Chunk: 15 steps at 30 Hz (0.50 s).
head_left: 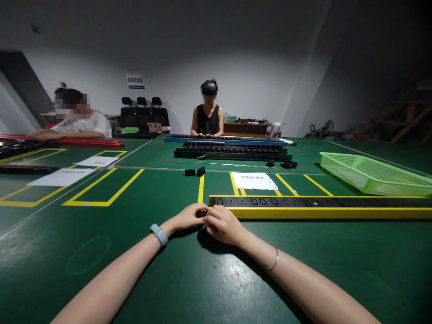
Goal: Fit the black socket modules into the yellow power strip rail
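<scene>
A long yellow power strip [324, 213] with a black socket face lies across the right side of the table. At its left end my two hands meet. My left hand [188, 217] has its fingers closed round a small dark piece [201, 212] at the strip's end, mostly hidden by the fingers. My right hand [224, 225] is curled against the strip's end, fingers bent, touching the left fingertips. What the right fingers grip is hidden. Two small black blocks [195, 172] lie on the table beyond my hands.
A green plastic basket [367, 173] stands at the right. A paper sign [254, 181] lies behind the strip. Farther back are black socket strips [232, 153], a thin rod [232, 164] and a blue strip [178, 140]. One person [208, 118] sits opposite, another [91, 123] at the left.
</scene>
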{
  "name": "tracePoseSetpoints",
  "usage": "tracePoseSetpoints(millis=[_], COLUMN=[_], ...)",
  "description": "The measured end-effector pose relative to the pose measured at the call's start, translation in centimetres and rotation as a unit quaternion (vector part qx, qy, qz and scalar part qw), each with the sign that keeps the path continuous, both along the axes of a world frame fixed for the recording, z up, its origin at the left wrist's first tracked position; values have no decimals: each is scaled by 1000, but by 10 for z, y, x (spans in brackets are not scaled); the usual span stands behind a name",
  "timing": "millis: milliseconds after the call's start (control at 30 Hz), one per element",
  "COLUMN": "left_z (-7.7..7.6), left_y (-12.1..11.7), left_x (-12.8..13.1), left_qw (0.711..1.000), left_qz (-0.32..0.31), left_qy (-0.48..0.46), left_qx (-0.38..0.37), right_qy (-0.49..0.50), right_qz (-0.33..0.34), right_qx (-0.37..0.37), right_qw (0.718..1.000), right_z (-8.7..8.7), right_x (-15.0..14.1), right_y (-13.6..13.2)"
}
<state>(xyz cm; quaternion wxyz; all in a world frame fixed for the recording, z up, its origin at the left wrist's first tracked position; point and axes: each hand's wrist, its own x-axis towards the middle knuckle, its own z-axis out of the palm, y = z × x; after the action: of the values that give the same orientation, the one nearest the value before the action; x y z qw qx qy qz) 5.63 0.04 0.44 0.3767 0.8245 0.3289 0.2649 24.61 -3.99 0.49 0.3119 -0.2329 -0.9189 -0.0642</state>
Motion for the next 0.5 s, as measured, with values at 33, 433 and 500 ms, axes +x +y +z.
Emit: tracePoseSetpoints(millis=[33, 433, 500], left_z=[-2, -22, -22], left_y=[0, -2, 0], left_x=[2, 24, 23], left_qw=[1000, 990, 991], left_qz=[-3, 103, 96], left_qy=[17, 53, 45], left_qx=[25, 82, 78], right_qy=[2, -96, -107], right_qz=[-20, -71, -86], right_qx=[-3, -31, -14], right_qw=[1000, 992, 990], right_z=[4, 33, 32], right_x=[6, 30, 30], right_y=[4, 24, 26])
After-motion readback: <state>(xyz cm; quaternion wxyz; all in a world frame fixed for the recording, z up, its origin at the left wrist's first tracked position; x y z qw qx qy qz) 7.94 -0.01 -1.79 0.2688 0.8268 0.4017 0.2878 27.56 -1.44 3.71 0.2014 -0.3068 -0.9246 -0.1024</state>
